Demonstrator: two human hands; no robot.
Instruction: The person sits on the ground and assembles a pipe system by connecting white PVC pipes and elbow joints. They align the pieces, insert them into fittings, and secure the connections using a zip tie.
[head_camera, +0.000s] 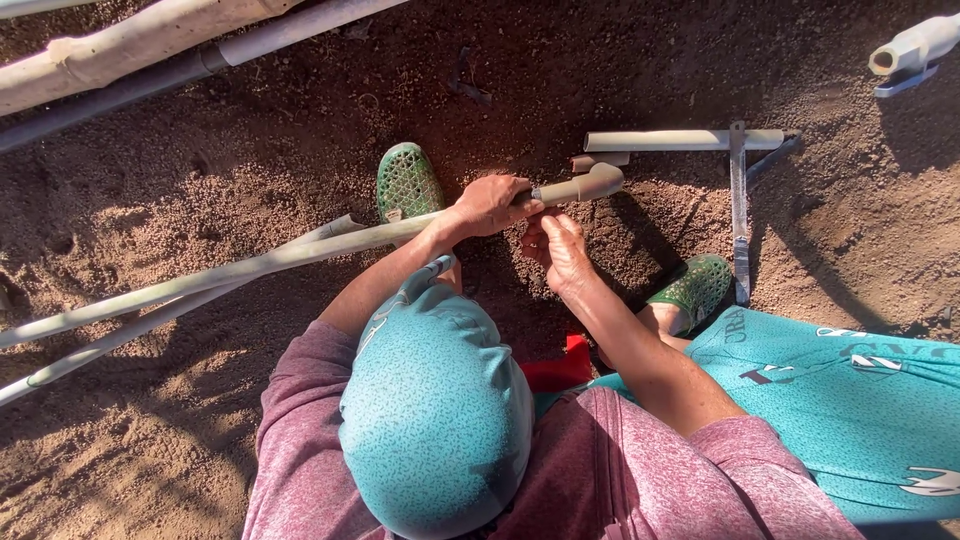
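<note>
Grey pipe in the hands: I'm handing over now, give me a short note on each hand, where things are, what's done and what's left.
Left hand: closed around the long grey pipe, just behind its end fitting.
Right hand: just below the pipe near the fitting; grip unclear.
Done: the fitting sits on the pipe end.
Left: the short pipe piece and the saw lie on the soil ahead, untouched and not joined to anything.

I see brown, crumbly dirt ground (200, 420) all around, bright sun on it, and long dark shadows.
</note>
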